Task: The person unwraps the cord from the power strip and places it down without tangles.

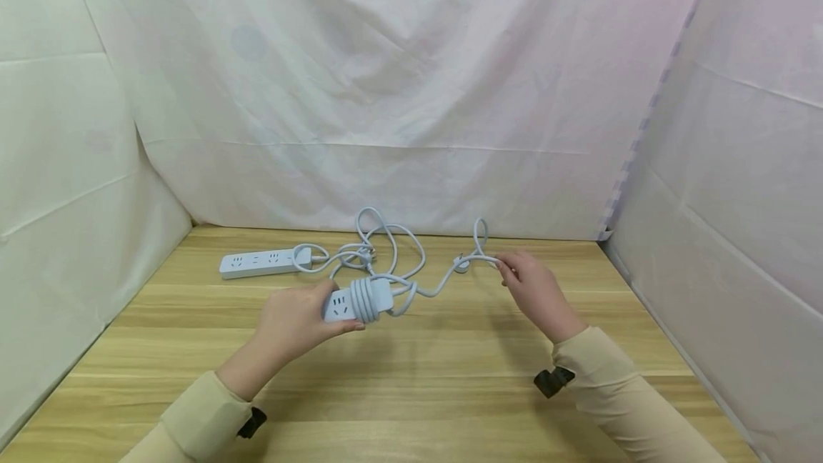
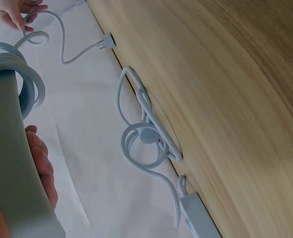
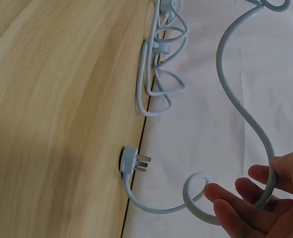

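Observation:
My left hand (image 1: pixel 297 314) grips a white power strip (image 1: pixel 338 306) above the table, thumb on one side and fingers on the other. Several turns of its cord (image 1: pixel 363 299) are wound round the strip's far end. From there the cord runs right to my right hand (image 1: pixel 531 290), which pinches it between thumb and fingers. Past that hand the cord curls in a loop and ends in a three-pin plug (image 3: pixel 129 159) lying on the table. In the left wrist view the held strip (image 2: pixel 18 163) fills the left side, and the left fingers show beside it.
A second white power strip (image 1: pixel 257 263) lies at the back left of the wooden table (image 1: pixel 411 406). Its loosely looped cord (image 1: pixel 421 252) and plug (image 1: pixel 366 257) lie beside it, behind the held strip. White cloth (image 1: pixel 411 91) hangs behind and at both sides.

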